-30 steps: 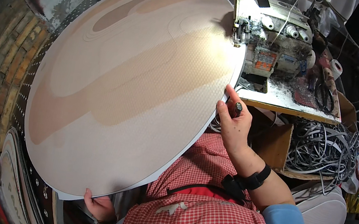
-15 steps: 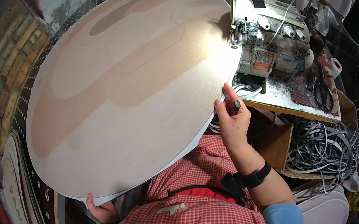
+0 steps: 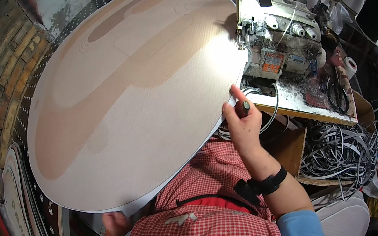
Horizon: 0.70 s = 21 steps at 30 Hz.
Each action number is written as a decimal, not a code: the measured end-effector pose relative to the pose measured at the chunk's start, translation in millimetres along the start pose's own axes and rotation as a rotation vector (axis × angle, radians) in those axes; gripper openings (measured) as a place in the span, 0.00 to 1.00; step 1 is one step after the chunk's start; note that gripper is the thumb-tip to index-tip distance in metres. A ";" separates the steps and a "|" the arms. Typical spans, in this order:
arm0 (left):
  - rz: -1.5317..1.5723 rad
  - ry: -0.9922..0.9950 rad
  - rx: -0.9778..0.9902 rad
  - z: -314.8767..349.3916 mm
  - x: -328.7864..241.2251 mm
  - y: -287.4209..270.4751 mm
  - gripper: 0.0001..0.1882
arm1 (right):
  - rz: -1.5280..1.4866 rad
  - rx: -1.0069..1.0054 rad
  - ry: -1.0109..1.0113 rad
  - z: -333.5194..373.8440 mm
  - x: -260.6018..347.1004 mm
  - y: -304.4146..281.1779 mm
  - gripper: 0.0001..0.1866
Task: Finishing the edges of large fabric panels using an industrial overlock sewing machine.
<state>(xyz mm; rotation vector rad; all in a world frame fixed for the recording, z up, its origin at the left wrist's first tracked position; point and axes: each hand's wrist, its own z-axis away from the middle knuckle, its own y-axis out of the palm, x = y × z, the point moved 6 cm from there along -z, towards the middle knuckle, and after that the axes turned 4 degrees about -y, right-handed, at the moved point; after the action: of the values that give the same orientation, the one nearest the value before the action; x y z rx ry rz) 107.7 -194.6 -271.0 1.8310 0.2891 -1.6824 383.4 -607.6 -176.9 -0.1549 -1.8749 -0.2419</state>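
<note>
A large oval mat in pale beige with brown curved bands fills the left and middle, its far right edge under the lit head of a sewing machine. My right hand pinches its right edge between thumb and forefinger. A dark rod-like tool is tucked in that same hand, only its end showing. At the near edge, my left hand is close against the mat's rim, blurred, with its fingers partly hidden. A pale edging strip loops down beside the machine table.
Right of the mat is the lint-covered machine table, with black-handled scissors and a white thread spool. Below stands a cardboard box of tangled grey strips. More mats lean at lower left, near a brick wall.
The mat has turned a little counterclockwise, its left side coming nearer. My left hand has slid right along the rim, its thumb off the top. The strip now hangs in a wider loop.
</note>
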 end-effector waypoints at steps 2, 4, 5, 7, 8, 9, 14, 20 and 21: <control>0.217 0.000 -0.140 -3.1 -35.4 44.8 0.25 | -0.026 -0.029 0.007 -13.2 -6.3 -5.6 0.23; 0.420 0.014 -0.298 0.6 -48.8 51.3 0.24 | -0.060 -0.076 -0.016 -21.9 -2.2 -7.5 0.23; 0.311 0.037 -0.296 -1.3 -49.9 47.0 0.24 | -0.140 -0.106 -0.046 -25.5 -3.9 -6.6 0.23; 0.202 0.060 -0.298 0.9 -50.7 43.1 0.24 | -0.058 -0.081 -0.013 -19.5 0.6 -3.6 0.24; 0.052 0.046 -0.289 4.7 -50.0 43.1 0.23 | 0.026 -0.059 0.018 -13.5 1.0 -1.5 0.24; -0.097 0.030 -0.267 5.6 -48.8 45.6 0.22 | 0.111 -0.033 -0.050 -3.6 -4.7 1.3 0.27; -0.119 -0.044 0.219 3.7 -35.9 49.8 0.19 | 0.069 0.072 -0.052 30.2 6.2 14.1 0.27; 0.422 -0.047 0.028 2.1 -39.4 60.7 0.24 | 0.027 0.013 0.005 -5.2 -3.7 -1.2 0.24; 0.407 -0.026 -0.160 -0.8 -46.1 63.8 0.25 | -0.021 -0.011 0.013 -10.5 -1.3 -2.8 0.23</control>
<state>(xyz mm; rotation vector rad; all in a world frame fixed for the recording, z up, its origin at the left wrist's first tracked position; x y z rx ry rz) 136.2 -232.4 -208.1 1.6187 0.0325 -1.3582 392.9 -612.9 -175.3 -0.1408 -1.8633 -0.2667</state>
